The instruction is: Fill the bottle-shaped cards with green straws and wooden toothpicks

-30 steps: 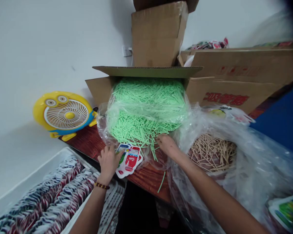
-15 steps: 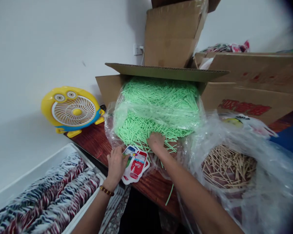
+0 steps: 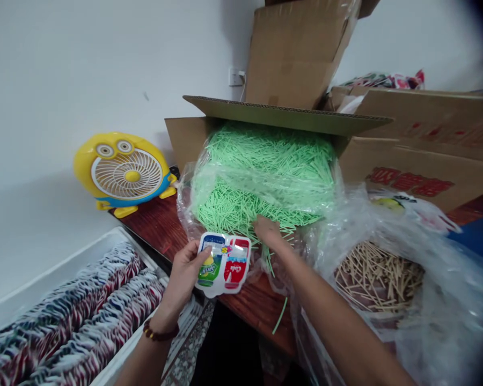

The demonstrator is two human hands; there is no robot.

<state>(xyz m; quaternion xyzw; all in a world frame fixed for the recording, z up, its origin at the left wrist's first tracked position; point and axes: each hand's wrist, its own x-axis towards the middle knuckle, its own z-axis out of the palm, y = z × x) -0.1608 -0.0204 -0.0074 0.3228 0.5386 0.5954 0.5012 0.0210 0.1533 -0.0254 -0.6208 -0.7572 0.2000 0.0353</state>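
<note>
My left hand (image 3: 186, 271) pinches a flat white-edged pack (image 3: 224, 264) between thumb and fingers. Its printed face turns toward me, showing a green Sprite can beside a red Cola one. Just right of and beyond it, my right hand (image 3: 266, 230) reaches into the front edge of a heap of thin green plastic sticks (image 3: 265, 161). The fingers look curled on some of them, though the tips are partly hidden. That heap fills a clear bag inside an open cardboard box (image 3: 290, 116). A few green sticks dangle below the hand.
A yellow-and-blue fan (image 3: 126, 174) stands left of the box. At lower left, a white foam box (image 3: 118, 241) holds rows of similar packs (image 3: 84, 300). To the right, a clear plastic bag (image 3: 446, 279) contains beige sticks (image 3: 380, 276). More cardboard boxes (image 3: 418, 161) stand behind.
My left hand has lifted and turned the pack so its face is squarely toward me; earlier it looked like overlapping packs. My right hand stays at the green sticks. The view has shifted slightly.
</note>
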